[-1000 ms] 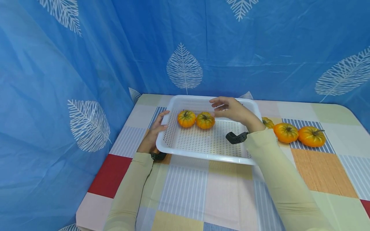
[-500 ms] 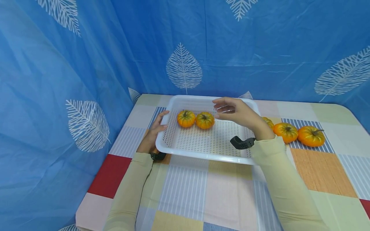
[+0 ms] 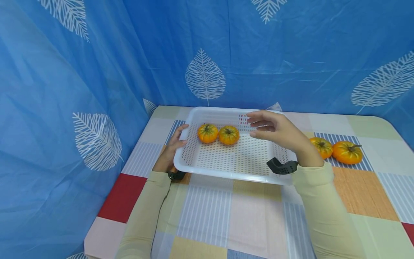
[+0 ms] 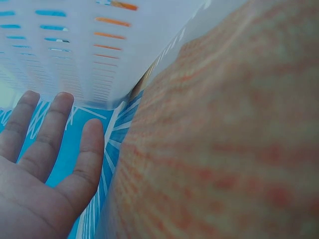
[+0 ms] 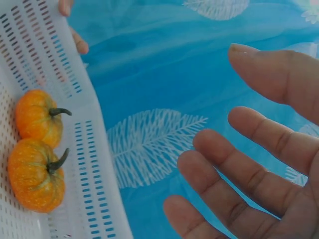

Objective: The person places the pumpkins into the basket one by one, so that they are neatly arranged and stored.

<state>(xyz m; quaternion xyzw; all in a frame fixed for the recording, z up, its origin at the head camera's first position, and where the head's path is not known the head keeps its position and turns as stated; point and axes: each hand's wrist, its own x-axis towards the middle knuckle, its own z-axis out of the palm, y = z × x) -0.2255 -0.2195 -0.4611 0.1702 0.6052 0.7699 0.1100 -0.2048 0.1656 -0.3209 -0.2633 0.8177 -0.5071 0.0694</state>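
In basket [image 3: 213, 154], two pumpkins [image 3: 228, 136], left of right grip [image 3: 278, 130]

Pale yellow sleeves [image 3: 323, 205], black wrist devices [image 3: 283, 168]

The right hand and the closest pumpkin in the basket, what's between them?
In the head view, no other thing shows between the right hand and that pumpkin, just bare white mesh of the basket.

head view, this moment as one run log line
left hand at edge of plastic basket; right hand empty, above basket; two pumpkins inside, two more visible on tablecloth
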